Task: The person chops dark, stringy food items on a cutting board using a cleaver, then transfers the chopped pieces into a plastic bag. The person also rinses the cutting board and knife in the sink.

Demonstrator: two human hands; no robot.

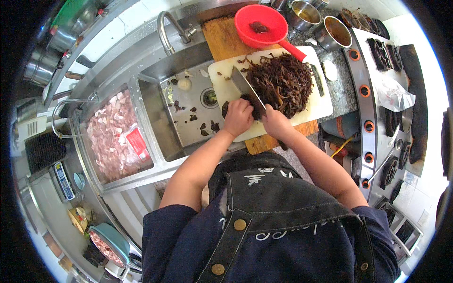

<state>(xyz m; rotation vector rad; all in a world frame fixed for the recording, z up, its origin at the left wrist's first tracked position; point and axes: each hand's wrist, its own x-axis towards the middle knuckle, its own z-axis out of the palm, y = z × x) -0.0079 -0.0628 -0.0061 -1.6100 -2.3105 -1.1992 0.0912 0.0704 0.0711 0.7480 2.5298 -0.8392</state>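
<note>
My right hand (276, 122) grips the handle end of a cleaver (247, 85), whose broad blade points away to the upper left over a white cutting board (226, 70). Left of the blade, my left hand (238, 116) presses with bent fingers on dark brown pieces that look like wood ear fungus, partly hidden by the hand. A large heap of dark shredded strips (283, 83), apparently the same fungus, lies to the right of the blade. The board rests on a wooden board (221, 37) and juts over the sink's right side.
A red plastic strainer (262, 24) stands behind the board, its handle reaching over it. Steel pots (332, 32) sit at back right, near the gas stove (371, 106). Scraps lie in the sink basin (187, 127); the left basin holds pale pink meat (109, 141). A faucet (166, 32) arches behind.
</note>
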